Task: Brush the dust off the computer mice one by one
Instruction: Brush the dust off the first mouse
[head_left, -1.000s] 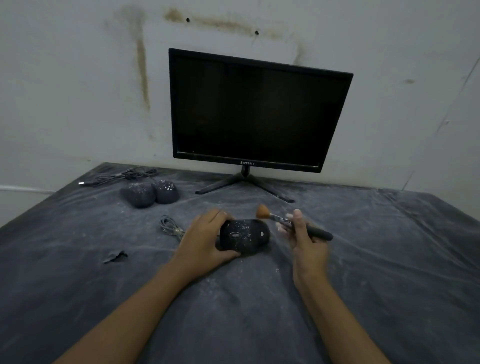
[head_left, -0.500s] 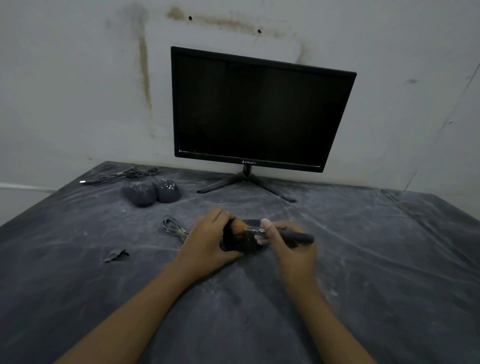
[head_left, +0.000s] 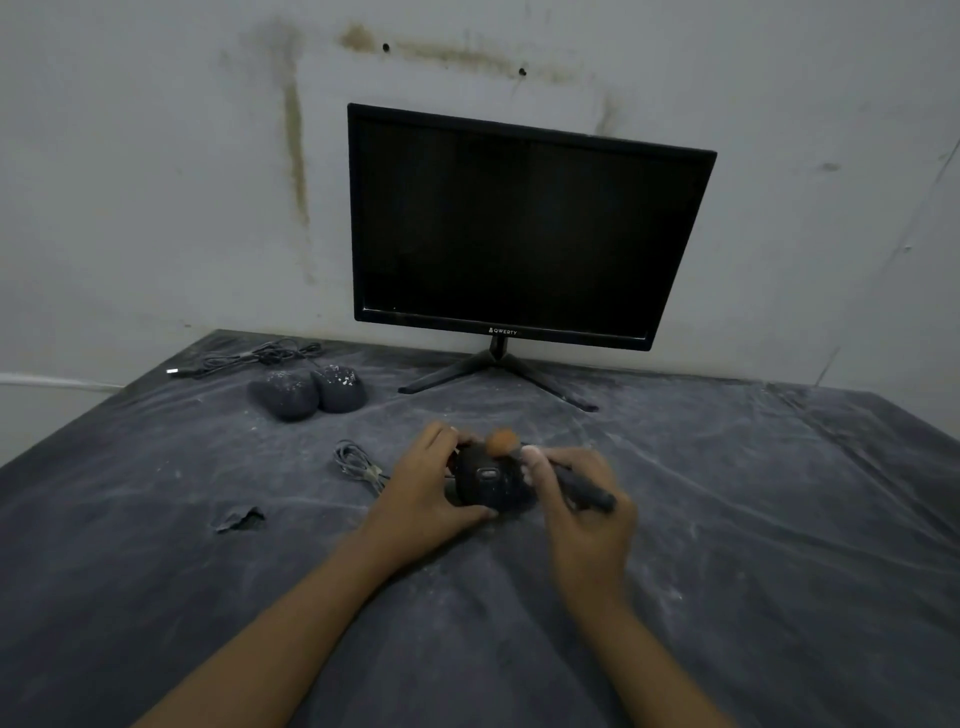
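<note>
Gripping mouse (head_left: 488, 480), left fingers (head_left: 435, 435) | right fingers (head_left: 536, 463) pinch brush (head_left: 589, 494) | bristles (head_left: 500, 441) shifted to far end

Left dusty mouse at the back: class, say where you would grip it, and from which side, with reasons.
Probably from above and its left, pinching the domed mouse across its near and far ends: its right flank is crowded by the second mouse, and cables lie behind it.
</note>
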